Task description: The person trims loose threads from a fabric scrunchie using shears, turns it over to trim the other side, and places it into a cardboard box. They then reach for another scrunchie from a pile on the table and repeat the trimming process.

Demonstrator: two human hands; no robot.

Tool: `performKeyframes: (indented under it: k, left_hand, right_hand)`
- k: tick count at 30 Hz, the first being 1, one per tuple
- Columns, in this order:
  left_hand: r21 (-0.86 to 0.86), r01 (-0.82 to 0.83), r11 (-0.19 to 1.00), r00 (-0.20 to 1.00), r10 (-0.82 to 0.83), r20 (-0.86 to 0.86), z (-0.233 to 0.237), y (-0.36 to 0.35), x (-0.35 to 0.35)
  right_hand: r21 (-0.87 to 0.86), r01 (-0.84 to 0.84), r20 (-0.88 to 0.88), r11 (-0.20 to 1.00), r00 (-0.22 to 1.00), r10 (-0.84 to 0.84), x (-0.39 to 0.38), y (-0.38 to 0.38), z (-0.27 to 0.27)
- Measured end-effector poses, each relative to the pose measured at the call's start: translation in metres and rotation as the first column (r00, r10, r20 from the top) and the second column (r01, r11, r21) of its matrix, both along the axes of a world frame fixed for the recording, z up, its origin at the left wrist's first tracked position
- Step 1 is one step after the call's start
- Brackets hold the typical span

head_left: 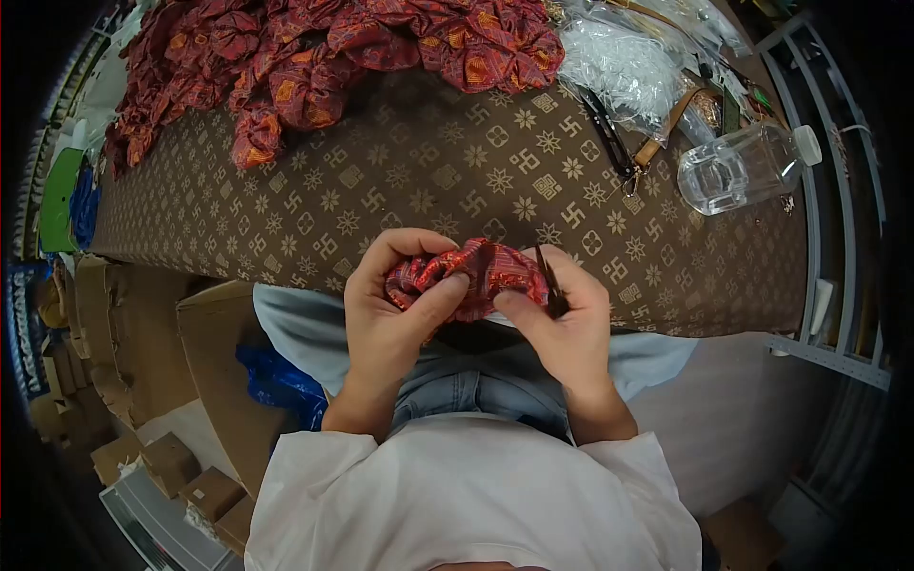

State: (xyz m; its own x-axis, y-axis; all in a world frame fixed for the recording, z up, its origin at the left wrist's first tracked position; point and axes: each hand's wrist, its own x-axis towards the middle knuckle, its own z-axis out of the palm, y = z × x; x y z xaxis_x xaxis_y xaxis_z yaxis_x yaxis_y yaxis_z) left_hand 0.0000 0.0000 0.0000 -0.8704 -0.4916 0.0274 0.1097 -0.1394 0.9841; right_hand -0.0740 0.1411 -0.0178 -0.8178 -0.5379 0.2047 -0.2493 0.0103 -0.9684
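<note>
A gathered piece of red patterned fabric is held between both hands just in front of the table edge. My left hand is closed on its left side, with the thumb pressed on the folds. On the other side my right hand pinches the fabric between thumb and fingers. A slim, dark, pointed tool is also in the right hand; its exact kind is hard to make out. Some of the fingers are hidden behind the fabric.
Similar red fabric pieces lie heaped at the back of the brown patterned tablecloth. At right are a clear bottle, a bag of clear plastic bits and dark straps. A metal frame edges the right side; cardboard boxes stand lower left.
</note>
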Motion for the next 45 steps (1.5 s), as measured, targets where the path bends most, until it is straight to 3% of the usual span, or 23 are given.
performKeyframes:
  k: [1,2,3,5,6,10,12,13,15,16,20,23,27,29,30,32,36,39,43,45]
  left_hand:
    - [0.143,0.027,0.989,0.999,-0.031,0.025,0.003,-0.004,0.001]
    - [0.285,0.048,0.957,0.997,-0.063,0.045,0.005,-0.006,0.001]
    - [0.319,0.043,0.947,0.998,-0.059,0.039,0.001,-0.001,0.000]
    - [0.503,0.074,0.861,0.997,-0.072,-0.024,0.000,-0.002,-0.003]
    - [0.500,0.074,0.863,0.997,-0.072,-0.024,0.000,-0.003,-0.005]
    - [0.345,0.084,0.935,0.995,-0.057,-0.085,-0.005,0.000,-0.008]
    - [0.280,0.078,0.957,0.995,-0.055,-0.088,-0.007,0.000,-0.008]
    - [0.203,0.054,0.978,0.994,-0.033,-0.103,-0.009,0.000,-0.008]
    - [0.125,0.027,0.992,0.993,-0.012,-0.120,-0.009,0.000,-0.008]
    - [0.096,0.006,0.995,0.994,0.004,-0.112,-0.009,0.001,-0.007]
    - [0.020,-0.018,1.000,0.998,0.019,-0.056,-0.006,0.007,-0.007]
    - [0.020,-0.019,1.000,1.000,0.019,-0.020,-0.006,0.007,-0.006]
    - [0.005,0.015,1.000,1.000,-0.015,-0.027,-0.003,0.006,-0.006]
    - [0.048,0.066,0.997,0.998,-0.065,-0.020,-0.002,0.007,-0.005]
    - [0.051,0.069,0.996,0.997,-0.068,-0.020,-0.002,0.006,-0.006]
    - [0.134,0.122,0.983,0.992,-0.119,-0.027,0.000,0.004,-0.006]
    - [0.137,0.172,0.975,0.984,-0.165,-0.065,-0.001,0.004,-0.009]
    - [0.028,0.168,0.985,0.979,-0.163,-0.124,-0.009,0.003,-0.011]
    - [0.018,0.131,0.991,0.987,-0.129,-0.093,-0.011,0.003,-0.010]
    - [0.007,0.111,0.994,0.989,-0.110,-0.100,-0.009,0.005,-0.012]
  right_hand:
    - [-0.161,-0.024,0.299,0.987,0.952,0.072,0.000,-0.004,0.000]
    - [-0.317,-0.001,0.554,0.948,0.812,0.186,-0.001,-0.006,0.001]
    - [-0.444,0.039,0.678,0.895,0.668,0.307,-0.004,0.003,0.003]
    - [-0.543,0.057,0.688,0.838,0.603,0.404,-0.006,0.005,-0.010]
    - [-0.628,0.087,0.682,0.773,0.541,0.493,-0.007,0.005,-0.015]
    - [-0.611,0.094,0.664,0.786,0.602,0.443,-0.007,0.005,-0.007]
    - [-0.450,0.078,0.623,0.890,0.741,0.250,-0.009,0.007,-0.009]
    - [-0.451,0.074,0.622,0.889,0.741,0.254,-0.010,0.007,-0.008]
    - [-0.268,0.223,0.350,0.937,0.929,-0.120,-0.012,0.006,-0.003]
    - [-0.317,0.254,0.302,0.914,0.941,-0.157,-0.013,0.004,-0.002]
    - [-0.286,0.152,0.228,0.946,0.970,-0.087,-0.009,0.003,0.003]
    - [-0.165,0.126,0.085,0.978,0.990,-0.114,-0.006,-0.005,0.012]
    - [-0.079,0.138,0.191,0.987,0.974,-0.121,-0.005,-0.012,0.016]
    - [-0.090,0.093,-0.013,0.992,0.995,-0.094,-0.008,-0.016,0.009]
    - [-0.088,0.096,-0.014,0.992,0.995,-0.097,-0.007,-0.015,0.010]
    - [-0.108,0.096,0.299,0.990,0.952,-0.060,-0.004,-0.014,0.011]
    - [-0.095,0.092,0.346,0.991,0.937,-0.054,-0.005,-0.014,0.008]
    - [-0.161,0.041,0.173,0.986,0.985,-0.012,-0.007,-0.018,0.002]
    - [-0.026,-0.016,0.126,1.000,0.992,0.019,-0.008,-0.015,0.010]
    - [-0.171,0.052,0.295,0.984,0.955,0.001,-0.004,-0.018,0.006]
